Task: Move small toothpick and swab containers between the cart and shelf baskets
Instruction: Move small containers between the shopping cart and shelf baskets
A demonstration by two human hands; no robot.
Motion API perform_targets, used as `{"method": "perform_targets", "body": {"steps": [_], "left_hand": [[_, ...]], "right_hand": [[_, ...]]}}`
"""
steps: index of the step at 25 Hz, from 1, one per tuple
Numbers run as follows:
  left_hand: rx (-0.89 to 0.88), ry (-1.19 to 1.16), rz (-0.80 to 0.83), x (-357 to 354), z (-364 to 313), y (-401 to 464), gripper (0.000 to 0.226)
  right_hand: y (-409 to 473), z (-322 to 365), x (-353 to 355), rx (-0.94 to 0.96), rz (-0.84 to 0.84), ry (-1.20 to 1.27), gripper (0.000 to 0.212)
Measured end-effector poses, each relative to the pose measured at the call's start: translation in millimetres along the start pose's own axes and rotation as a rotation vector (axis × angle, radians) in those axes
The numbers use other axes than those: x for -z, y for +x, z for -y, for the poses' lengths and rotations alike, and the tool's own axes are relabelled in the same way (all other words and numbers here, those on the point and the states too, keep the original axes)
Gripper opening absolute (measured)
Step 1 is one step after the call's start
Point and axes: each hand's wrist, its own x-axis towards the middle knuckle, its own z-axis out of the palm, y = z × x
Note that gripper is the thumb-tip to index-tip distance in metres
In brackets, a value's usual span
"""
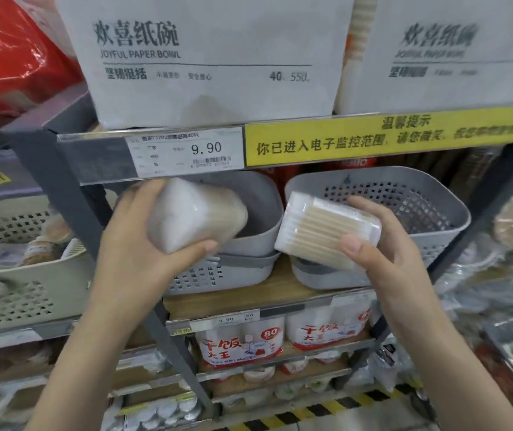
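Two grey perforated baskets sit side by side on a wooden shelf board in a shop aisle, under a rail carrying a 9.90 price tag and a yellow notice strip. White paper-bowl cartons stand on the shelf above, with a red plastic-wrapped bundle to their left.

Left hand grips a clear swab container, thumb curled under its lower edge and fingers wrapped behind; the box is tilted and blurred, held in front of the left basket at its rim. Right hand holds a second swab box, wooden sticks visible through the lid, with the thumb pressed on its near face and fingers curled over the far side. This box hangs over the gap between the two baskets, just in front of the right basket, whose visible inside shows only bare perforated wall.

Paper-cup packs fill the shelf below. A pale basket with goods stands on the neighbouring shelf at left. A grey upright post runs behind the left wrist.
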Motion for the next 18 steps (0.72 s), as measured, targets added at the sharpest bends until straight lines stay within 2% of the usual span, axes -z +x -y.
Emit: {"method": "perform_targets", "body": {"steps": [3, 5, 7, 11, 15, 18], "left_hand": [[0.044, -0.152, 0.060, 0, -14, -26, 0.095], [0.051, -0.209, 0.144, -8, -21, -41, 0.088], [0.019, -0.231, 0.253, -25, -33, -50, 0.075], [0.010, -0.329, 0.492, -79, -65, -54, 0.072], [0.022, -0.502, 0.709, -151, -108, -55, 0.089], [0.089, -0.624, 0.813, -206, -153, -62, 0.090]], "right_hand": [[-28, -3, 9, -0.014, -0.022, 0.090, 0.067], [-46, -8, 16, -0.087, -0.013, 0.263, 0.075], [-66, -13, 25, -0.154, -0.051, 0.446, 0.073], [-96, -30, 62, -0.289, -0.251, 0.674, 0.052], [-122, -37, 122, -0.336, -0.441, 0.747, 0.061], [-143, -43, 176, -0.313, -0.570, 0.706, 0.059]]}}
